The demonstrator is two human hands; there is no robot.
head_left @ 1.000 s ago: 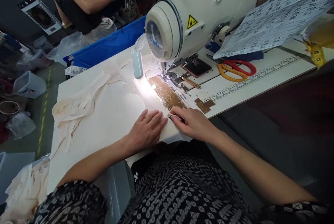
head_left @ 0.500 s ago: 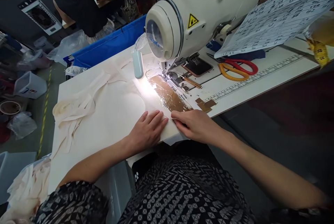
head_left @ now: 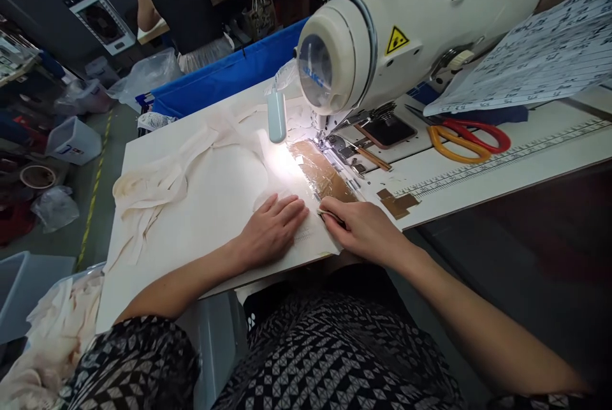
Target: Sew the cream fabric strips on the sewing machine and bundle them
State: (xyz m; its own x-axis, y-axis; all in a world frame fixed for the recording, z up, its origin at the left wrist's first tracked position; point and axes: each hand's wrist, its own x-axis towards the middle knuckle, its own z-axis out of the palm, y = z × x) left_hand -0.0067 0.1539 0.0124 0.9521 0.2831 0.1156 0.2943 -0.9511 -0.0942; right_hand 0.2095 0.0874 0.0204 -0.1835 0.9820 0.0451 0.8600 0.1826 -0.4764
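Observation:
My left hand lies flat, fingers stretched out, on thin cream fabric spread over the white sewing table. My right hand is closed in a pinch at the fabric's right edge, beside the brown taped plate; its fingertips are partly hidden. From my hands the fabric runs up to the needle area of a white sewing machine, under a bright lamp. Glare hides how the cloth sits at the needle.
Right of the needle lie tweezers, a dark phone-like slab and red-and-orange-handled scissors. A written paper sheet leans over them. Behind the table is a blue cloth bin; a co-worker sits beyond. Fabric scraps fill a bin lower left.
The view has swung, so the machine appears farther right. The fabric's front part has shifted from the table's near edge, uncovering ruler marks beside my left hand. Both hands keep their pose.

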